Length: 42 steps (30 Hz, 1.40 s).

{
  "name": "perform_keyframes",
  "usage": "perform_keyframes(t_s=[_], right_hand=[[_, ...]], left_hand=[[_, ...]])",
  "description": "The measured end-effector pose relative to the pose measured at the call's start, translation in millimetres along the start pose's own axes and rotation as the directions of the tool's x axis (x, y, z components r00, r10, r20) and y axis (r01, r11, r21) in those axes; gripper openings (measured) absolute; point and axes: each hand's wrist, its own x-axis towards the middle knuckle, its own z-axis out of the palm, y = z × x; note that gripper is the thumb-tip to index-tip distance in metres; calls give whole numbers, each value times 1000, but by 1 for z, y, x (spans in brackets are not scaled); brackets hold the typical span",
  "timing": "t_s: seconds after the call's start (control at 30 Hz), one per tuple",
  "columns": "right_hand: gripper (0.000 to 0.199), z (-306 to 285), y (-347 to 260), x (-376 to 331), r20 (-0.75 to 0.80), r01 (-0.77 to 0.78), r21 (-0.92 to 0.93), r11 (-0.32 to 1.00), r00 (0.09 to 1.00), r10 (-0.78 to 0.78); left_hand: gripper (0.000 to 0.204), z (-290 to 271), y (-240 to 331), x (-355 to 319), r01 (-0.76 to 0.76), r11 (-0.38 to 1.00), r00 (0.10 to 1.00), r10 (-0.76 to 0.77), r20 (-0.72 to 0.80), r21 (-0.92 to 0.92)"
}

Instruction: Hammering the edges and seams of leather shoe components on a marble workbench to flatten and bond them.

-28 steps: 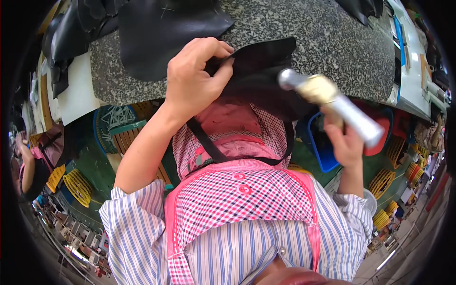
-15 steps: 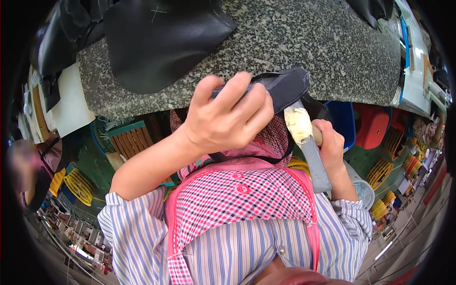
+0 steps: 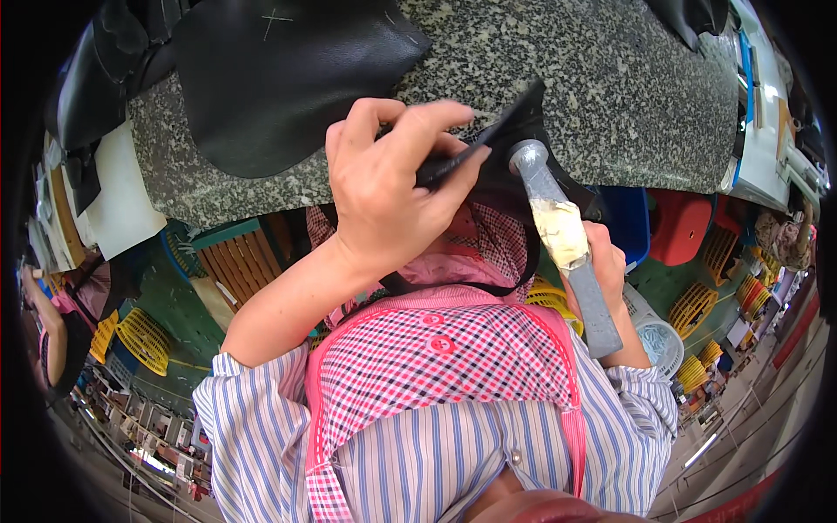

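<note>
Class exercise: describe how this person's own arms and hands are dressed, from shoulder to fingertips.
Both hands, left and right, are bare, with no gloves. The forearms are bare too. Short sleeves of a shirt with blue and white stripes end near the elbows.

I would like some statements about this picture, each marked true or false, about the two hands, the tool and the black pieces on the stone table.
1. The left hand pinches a thin black piece at the table edge. True.
2. The right hand holds a pair of scissors. False: it grips a metal hammer by a handle wrapped in pale tape.
3. The hammer head is near the black piece held by the left hand. True.
4. The stone table is plain white. False: it is speckled grey.
5. A large black leather piece lies flat on the table, apart from both hands. True.
6. The person wears a plain green apron. False: the apron is pink and checked.
</note>
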Motion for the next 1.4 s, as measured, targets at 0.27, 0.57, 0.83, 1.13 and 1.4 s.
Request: perform_keyframes(t_s=[0.27,0.57,0.83,1.13,1.4], right_hand=[[23,4,3,0,-50,11,4,1000,999,-11],[25,-3,-5,-1,-2,-92,29,995,996,92],[28,-17,-18,14,49,17,23,1000,999,-18],[23,-27,-14,21,28,-94,137,986,995,91],[20,-49,-32,32,-222,-50,86,995,973,68]], left_hand=[[29,2,2,12,31,998,998,-33,55,48],[18,7,-10,6,-325,903,942,335,12,280],[19,-6,-7,12,-366,909,926,334,175,202],[15,-6,-1,16,-73,996,958,54,281,59],[14,-6,-1,16,-161,980,959,127,254,119]])
